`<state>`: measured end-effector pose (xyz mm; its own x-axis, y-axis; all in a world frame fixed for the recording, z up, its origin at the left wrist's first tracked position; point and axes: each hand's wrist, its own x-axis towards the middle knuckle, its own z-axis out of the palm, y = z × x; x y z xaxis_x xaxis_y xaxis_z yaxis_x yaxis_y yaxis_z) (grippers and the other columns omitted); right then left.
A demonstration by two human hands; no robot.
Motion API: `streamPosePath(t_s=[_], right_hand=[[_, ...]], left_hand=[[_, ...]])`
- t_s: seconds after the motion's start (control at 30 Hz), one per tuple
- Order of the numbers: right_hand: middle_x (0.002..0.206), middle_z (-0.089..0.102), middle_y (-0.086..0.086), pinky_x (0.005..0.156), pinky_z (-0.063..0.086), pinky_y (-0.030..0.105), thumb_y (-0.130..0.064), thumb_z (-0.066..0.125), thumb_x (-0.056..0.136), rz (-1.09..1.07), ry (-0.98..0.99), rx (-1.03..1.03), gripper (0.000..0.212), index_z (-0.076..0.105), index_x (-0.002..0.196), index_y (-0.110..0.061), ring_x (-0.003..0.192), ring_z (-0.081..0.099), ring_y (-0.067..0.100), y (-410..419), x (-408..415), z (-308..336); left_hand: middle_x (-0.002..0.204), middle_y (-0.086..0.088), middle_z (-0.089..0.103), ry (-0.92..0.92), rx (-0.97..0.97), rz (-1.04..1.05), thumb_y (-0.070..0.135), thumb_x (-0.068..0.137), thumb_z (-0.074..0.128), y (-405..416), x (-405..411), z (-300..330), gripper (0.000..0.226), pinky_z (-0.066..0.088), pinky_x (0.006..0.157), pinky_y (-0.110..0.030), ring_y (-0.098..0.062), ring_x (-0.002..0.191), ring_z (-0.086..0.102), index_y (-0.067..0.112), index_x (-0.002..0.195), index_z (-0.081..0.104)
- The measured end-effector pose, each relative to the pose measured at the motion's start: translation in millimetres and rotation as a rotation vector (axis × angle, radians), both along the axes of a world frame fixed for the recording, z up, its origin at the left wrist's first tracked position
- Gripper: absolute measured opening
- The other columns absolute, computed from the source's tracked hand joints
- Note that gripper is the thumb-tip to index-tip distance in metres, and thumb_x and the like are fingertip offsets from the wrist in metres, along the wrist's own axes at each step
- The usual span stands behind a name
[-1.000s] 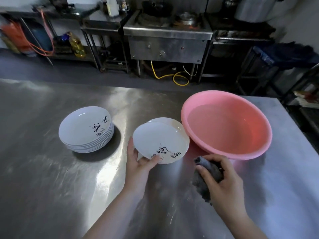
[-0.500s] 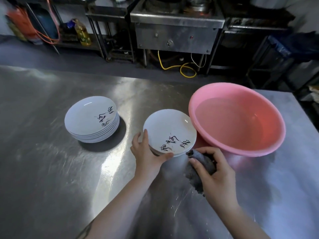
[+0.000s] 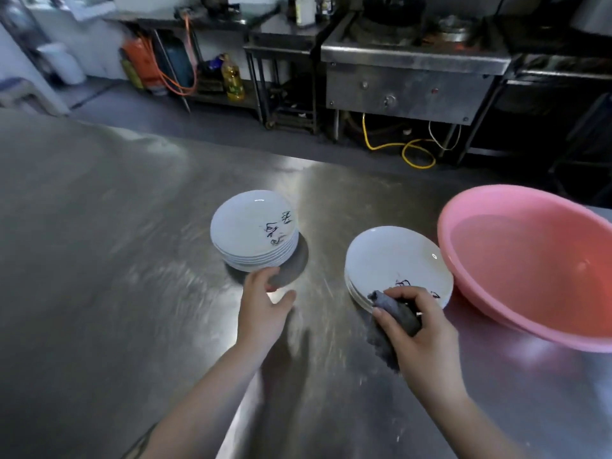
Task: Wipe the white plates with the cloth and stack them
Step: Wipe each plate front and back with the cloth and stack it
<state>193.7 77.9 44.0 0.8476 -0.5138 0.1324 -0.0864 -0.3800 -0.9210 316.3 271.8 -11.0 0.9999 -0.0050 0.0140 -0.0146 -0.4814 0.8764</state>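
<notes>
A tall stack of several white plates [image 3: 253,228] with black writing stands on the steel table [image 3: 99,260]. To its right lies a lower stack of white plates [image 3: 395,260] beside the pink basin. My left hand [image 3: 263,303] hovers just in front of the tall stack, fingers relaxed, holding nothing. My right hand [image 3: 420,329] grips a dark grey cloth [image 3: 395,313] at the near edge of the lower stack.
A large pink basin [image 3: 530,260] with water sits at the right, almost touching the lower stack. Behind the table runs a floor gap, then steel stoves [image 3: 414,77], shelves, an oil bottle [image 3: 232,77] and hoses.
My left hand has let go of the plate on the lower stack and moved left toward the tall stack. The view has shifted left. My right hand keeps the cloth by the lower stack.
</notes>
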Motion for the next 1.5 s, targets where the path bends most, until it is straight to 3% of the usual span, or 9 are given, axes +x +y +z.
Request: streamPosePath(t_s=[0.1, 0.2, 0.37, 0.63, 0.83, 1.03, 1.2, 1.33, 1.5], right_hand=[[0.091, 0.063, -0.005, 0.051, 0.05, 0.02, -0.014, 0.078, 0.078, 0.042, -0.026, 0.072, 0.029, 0.062, 0.087, -0.036, 0.066, 0.064, 0.004, 25, 31, 1], [0.084, 0.06, -0.007, 0.037, 0.047, 0.023, -0.011, 0.076, 0.079, 0.068, -0.034, 0.067, 0.029, 0.062, 0.086, -0.035, 0.057, 0.065, 0.009, 45, 56, -1], [0.083, 0.06, -0.009, 0.043, 0.048, 0.021, -0.012, 0.076, 0.079, 0.109, -0.032, -0.001, 0.031, 0.062, 0.09, -0.037, 0.062, 0.065, 0.01, 66, 82, -1], [0.092, 0.059, 0.003, 0.038, 0.046, 0.021, -0.009, 0.076, 0.08, 0.076, -0.018, 0.037, 0.029, 0.064, 0.088, -0.034, 0.05, 0.064, 0.01, 82, 85, -10], [0.093, 0.062, 0.0, 0.053, 0.044, 0.004, -0.008, 0.077, 0.077, 0.07, -0.004, -0.029, 0.03, 0.064, 0.087, -0.033, 0.071, 0.062, -0.005, 86, 79, -7], [0.095, 0.061, 0.003, 0.046, 0.045, 0.007, -0.005, 0.076, 0.079, 0.06, -0.013, 0.004, 0.026, 0.064, 0.088, -0.027, 0.058, 0.061, -0.006, 81, 69, -6], [0.096, 0.06, 0.005, 0.04, 0.048, 0.021, -0.008, 0.074, 0.081, 0.041, 0.001, 0.088, 0.026, 0.063, 0.086, -0.03, 0.053, 0.065, 0.009, 73, 50, -2], [0.094, 0.065, -0.003, 0.045, 0.045, 0.009, -0.008, 0.078, 0.077, -0.032, -0.011, 0.038, 0.028, 0.064, 0.085, -0.032, 0.062, 0.063, -0.002, 55, 18, 4], [0.096, 0.066, -0.008, 0.056, 0.05, 0.013, -0.016, 0.079, 0.077, -0.12, 0.026, -0.025, 0.026, 0.065, 0.088, -0.035, 0.08, 0.063, 0.0, 24, -42, 1]], left_hand=[[0.121, -0.004, 0.059, -0.021, 0.05, 0.142, 0.005, 0.085, 0.071, 44, 44, 8, 0.038, 0.051, 0.09, -0.036, -0.016, 0.092, 0.063, 0.015, 0.121, 0.062], [0.133, -0.009, 0.055, -0.007, 0.153, 0.217, 0.014, 0.088, 0.07, 66, 84, 13, 0.04, 0.038, 0.087, -0.026, -0.023, 0.108, 0.057, 0.013, 0.127, 0.06], [0.129, -0.007, 0.049, 0.056, 0.104, 0.283, 0.029, 0.081, 0.078, 62, 106, 8, 0.055, 0.037, 0.08, -0.029, -0.027, 0.109, 0.057, 0.015, 0.129, 0.056], [0.116, -0.001, 0.045, 0.076, -0.014, 0.44, 0.014, 0.079, 0.072, 49, 105, 5, 0.038, 0.034, 0.073, -0.026, -0.022, 0.085, 0.055, 0.016, 0.116, 0.066], [0.108, -0.021, 0.064, 0.177, -0.345, 0.575, -0.007, 0.069, 0.054, 43, 118, 15, 0.031, 0.041, 0.06, -0.024, -0.022, 0.072, 0.053, 0.022, 0.071, 0.064], [0.094, -0.001, 0.069, 0.123, -0.653, 0.548, -0.018, 0.074, 0.052, 37, 110, 30, 0.049, 0.052, 0.065, -0.016, -0.005, 0.073, 0.066, 0.026, 0.093, 0.061], [0.107, -0.016, 0.071, 0.201, -0.794, 0.637, -0.021, 0.076, 0.05, 37, 94, 46, 0.052, 0.057, 0.088, -0.047, -0.023, 0.086, 0.065, 0.007, 0.118, 0.064], [0.09, -0.005, 0.072, 0.211, -0.836, 0.526, -0.022, 0.078, 0.051, 47, 43, 61, 0.053, 0.057, 0.054, -0.025, -0.02, 0.078, 0.065, 0.009, 0.119, 0.065], [0.089, 0.0, 0.076, 0.337, -0.782, 0.377, -0.019, 0.078, 0.057, 46, -52, 62, 0.048, 0.055, 0.05, -0.024, -0.016, 0.075, 0.07, 0.019, 0.106, 0.071]])
